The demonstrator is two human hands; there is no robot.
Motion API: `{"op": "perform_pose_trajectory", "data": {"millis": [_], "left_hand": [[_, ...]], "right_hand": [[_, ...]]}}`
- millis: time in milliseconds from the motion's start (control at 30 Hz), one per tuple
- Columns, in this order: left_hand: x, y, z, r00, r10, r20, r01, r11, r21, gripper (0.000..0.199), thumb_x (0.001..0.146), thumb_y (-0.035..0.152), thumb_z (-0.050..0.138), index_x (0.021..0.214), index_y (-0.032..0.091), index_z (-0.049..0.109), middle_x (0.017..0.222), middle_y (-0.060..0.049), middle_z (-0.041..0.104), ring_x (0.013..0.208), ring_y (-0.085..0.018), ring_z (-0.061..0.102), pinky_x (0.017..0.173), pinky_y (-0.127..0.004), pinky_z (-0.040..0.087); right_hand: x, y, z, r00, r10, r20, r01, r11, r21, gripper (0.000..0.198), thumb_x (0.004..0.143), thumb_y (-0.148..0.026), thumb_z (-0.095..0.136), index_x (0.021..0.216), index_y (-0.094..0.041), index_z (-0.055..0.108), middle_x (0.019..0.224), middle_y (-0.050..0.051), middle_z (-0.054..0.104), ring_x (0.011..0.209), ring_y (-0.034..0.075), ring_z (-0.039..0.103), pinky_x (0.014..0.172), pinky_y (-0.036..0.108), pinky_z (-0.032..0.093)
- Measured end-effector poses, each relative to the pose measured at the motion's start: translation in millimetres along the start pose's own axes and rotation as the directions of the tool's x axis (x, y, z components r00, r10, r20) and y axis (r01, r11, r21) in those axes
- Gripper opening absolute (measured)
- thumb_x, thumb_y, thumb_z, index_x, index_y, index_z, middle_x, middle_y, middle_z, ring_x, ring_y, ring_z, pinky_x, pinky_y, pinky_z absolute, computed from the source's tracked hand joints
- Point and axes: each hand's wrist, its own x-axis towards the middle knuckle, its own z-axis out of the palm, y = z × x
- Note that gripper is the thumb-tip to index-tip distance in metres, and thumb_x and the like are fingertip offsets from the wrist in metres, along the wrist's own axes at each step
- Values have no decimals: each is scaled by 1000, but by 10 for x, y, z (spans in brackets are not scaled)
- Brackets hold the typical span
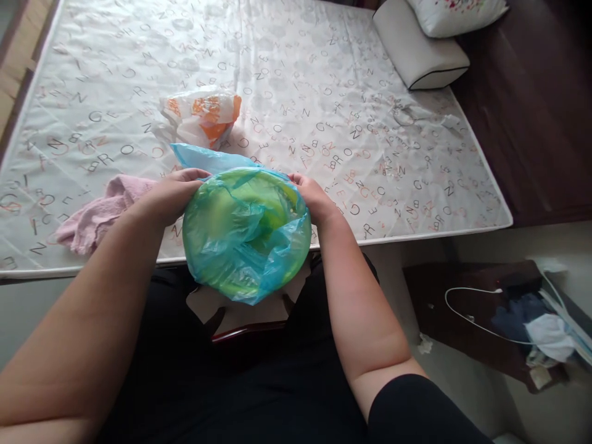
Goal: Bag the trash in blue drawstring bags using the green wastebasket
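A round green bin (217, 213) stands between my legs, in front of the mattress edge. Its mouth and sides are draped with a thin blue plastic bag (252, 262), which sags inside and hangs over the near rim. One loose corner of the bag sticks out at the far left. My left hand (178, 192) is closed on the bag at the left far side of the rim. At the right far side, my right hand (313, 196) pinches the bag against the rim. Both hands' fingertips are partly hidden by the bag and rim.
A letter-printed mattress (287, 74) spreads ahead. On it lie a crumpled white-and-orange plastic bag (203, 114), a pink cloth (99, 213), a beige cushion (420, 46) and a white pillow (456, 15). A dark wooden stand (444, 308) with a white cable (467, 317) is at right.
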Motion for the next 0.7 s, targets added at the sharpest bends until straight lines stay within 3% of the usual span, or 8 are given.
{"op": "perform_pose_trajectory", "data": {"millis": [133, 333, 567, 700], "left_hand": [[8, -20, 10, 999, -8, 45, 8, 1000, 10, 62, 61, 40, 95, 116, 19, 76, 88, -4, 74, 66, -14, 62, 59, -25, 46], [-23, 33, 73, 997, 0, 72, -5, 998, 67, 73, 48, 36, 99, 115, 17, 78, 96, -7, 79, 74, -17, 65, 67, -27, 49], [39, -40, 100, 997, 29, 67, -34, 997, 76, 58, 60, 29, 90, 115, 17, 77, 97, -10, 80, 71, -17, 66, 63, -27, 50], [74, -100, 85, 996, 67, 53, -72, 991, 112, 59, 62, 27, 88, 118, 15, 75, 103, -11, 80, 72, -16, 65, 64, -27, 51]], "right_hand": [[63, -18, -120, 989, -85, -125, 87, 996, 12, 33, 85, -35, 76, 114, -25, 62, 110, 6, 74, 89, 19, 70, 74, 31, 61], [63, -33, -228, 964, -199, -179, 203, 979, 6, 34, 87, -36, 72, 117, -27, 60, 126, 7, 69, 108, 22, 69, 90, 36, 63], [40, -18, -356, 927, -259, -271, 225, 963, -149, 33, 90, -48, 72, 113, -27, 65, 120, 8, 68, 113, 25, 66, 93, 39, 61], [63, 45, -423, 924, -271, -269, 224, 956, -191, 27, 88, -43, 72, 107, -24, 67, 116, 8, 69, 111, 24, 66, 95, 39, 59]]}}
